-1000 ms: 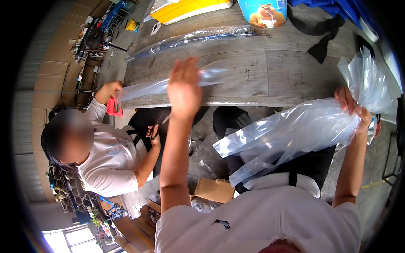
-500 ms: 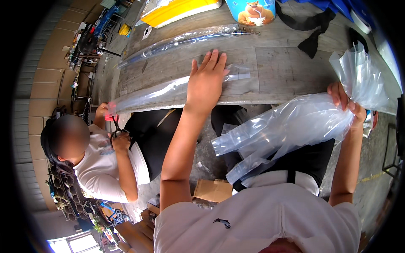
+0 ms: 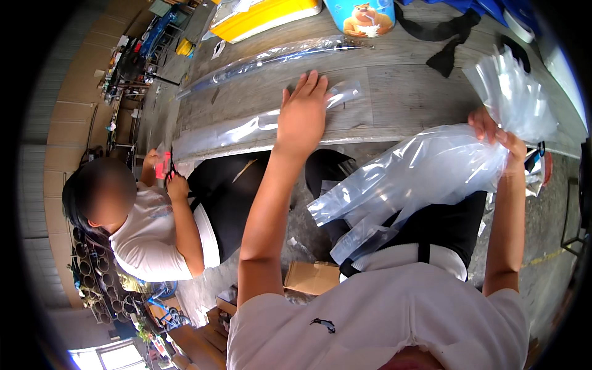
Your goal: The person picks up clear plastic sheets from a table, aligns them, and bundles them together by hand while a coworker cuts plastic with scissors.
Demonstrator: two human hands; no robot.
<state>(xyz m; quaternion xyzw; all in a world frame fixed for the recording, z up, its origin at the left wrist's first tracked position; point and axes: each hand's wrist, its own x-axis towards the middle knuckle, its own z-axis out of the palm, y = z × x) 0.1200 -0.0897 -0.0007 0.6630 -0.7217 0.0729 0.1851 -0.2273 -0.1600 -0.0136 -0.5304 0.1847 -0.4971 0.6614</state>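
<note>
My left hand [image 3: 302, 114] lies flat, fingers stretched out, on a long clear plastic sleeve [image 3: 240, 128] along the table's near edge. The sleeve's far-left end reaches toward a co-worker at the left, who holds black-bladed scissors [image 3: 171, 165] close to a small red piece [image 3: 161, 166]. My right hand [image 3: 496, 137] is closed round the gathered middle of a bundle of clear plastic sleeves [image 3: 431, 166]. The bundle's long part hangs over my lap, and its other end fans out above my fist. Part of the fingers is hidden by the plastic.
Farther back on the grey wooden table [image 3: 345, 74] lie wrapped rods [image 3: 265, 65]. Behind them stand a yellow box [image 3: 265, 20] and a blue bucket [image 3: 364, 18] with a cartoon bear. A black strap [image 3: 447, 52] lies at the back right. A cardboard box [image 3: 311, 277] rests on the floor.
The co-worker's scissors have come up to the sleeve's left end beside the red piece. My right hand and the bundle have shifted slightly left. My left hand stays on the sleeve.
</note>
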